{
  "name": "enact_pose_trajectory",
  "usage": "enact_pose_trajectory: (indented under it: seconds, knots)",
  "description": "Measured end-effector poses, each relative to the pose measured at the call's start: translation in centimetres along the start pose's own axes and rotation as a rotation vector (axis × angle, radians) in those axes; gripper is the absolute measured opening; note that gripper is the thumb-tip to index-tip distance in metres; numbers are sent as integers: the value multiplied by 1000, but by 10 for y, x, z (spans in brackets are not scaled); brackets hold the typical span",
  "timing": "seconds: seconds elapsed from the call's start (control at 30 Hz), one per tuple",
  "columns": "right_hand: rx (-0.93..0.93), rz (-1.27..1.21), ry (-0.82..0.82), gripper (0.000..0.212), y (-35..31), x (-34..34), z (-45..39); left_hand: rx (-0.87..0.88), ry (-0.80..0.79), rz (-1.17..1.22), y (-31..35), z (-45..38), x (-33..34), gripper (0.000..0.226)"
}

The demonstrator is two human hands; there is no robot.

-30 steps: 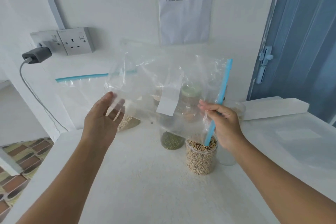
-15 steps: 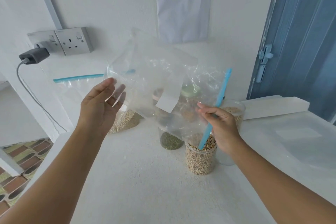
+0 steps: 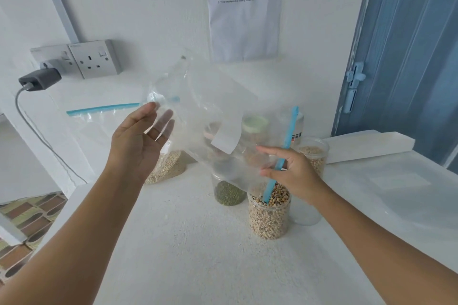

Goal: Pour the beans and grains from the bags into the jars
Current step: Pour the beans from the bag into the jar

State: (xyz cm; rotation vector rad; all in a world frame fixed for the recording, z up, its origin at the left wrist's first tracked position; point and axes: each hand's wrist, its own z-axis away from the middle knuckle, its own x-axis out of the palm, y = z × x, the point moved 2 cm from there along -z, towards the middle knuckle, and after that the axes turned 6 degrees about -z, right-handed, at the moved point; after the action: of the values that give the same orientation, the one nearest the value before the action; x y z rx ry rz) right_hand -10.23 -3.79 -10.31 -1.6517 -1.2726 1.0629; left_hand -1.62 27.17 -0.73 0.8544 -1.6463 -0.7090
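Note:
An empty clear zip bag [image 3: 208,106] with a blue seal strip hangs tilted above the jars. My right hand [image 3: 292,176] pinches its mouth at the blue strip, right over an open jar full of speckled beans [image 3: 269,215]. My left hand [image 3: 138,141] is flat against the bag's raised bottom end, fingers spread, some showing through the plastic. A jar of green beans [image 3: 229,193] stands left of the bean jar. Another open jar of pale beans [image 3: 313,156] stands behind my right hand. A second bag with pale grain [image 3: 168,166] leans on the wall at the left.
Closed jars with green and pink lids [image 3: 255,124] show through the bag. An empty clear jar [image 3: 304,213] stands beside the bean jar. A white block [image 3: 371,143] lies at the back right. A wall socket with a charger [image 3: 39,79] is at the left; the table edge drops off there.
The bag's bottom end has risen and tilted up further, with my left hand lifting along it. My right hand has lowered the bag's mouth slightly toward the speckled bean jar.

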Motion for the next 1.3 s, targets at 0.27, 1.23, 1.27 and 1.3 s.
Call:
enact_pose_trajectory:
  seconds: [0.27,1.23,1.27,1.3]
  knots:
    - [-61,83,50,52,6,7,4,1,-44,2,1,5,11,37]
    - [6,-116,204,41,-1,17,8,-39,-5,-17,-4,5,13,33]
    - [11,-125,192,41,-1,16,6,-42,8,-18,-5,5,11,31]
    - [24,-148,178,40,-2,14,4,-44,24,-19,-5,4,8,28]
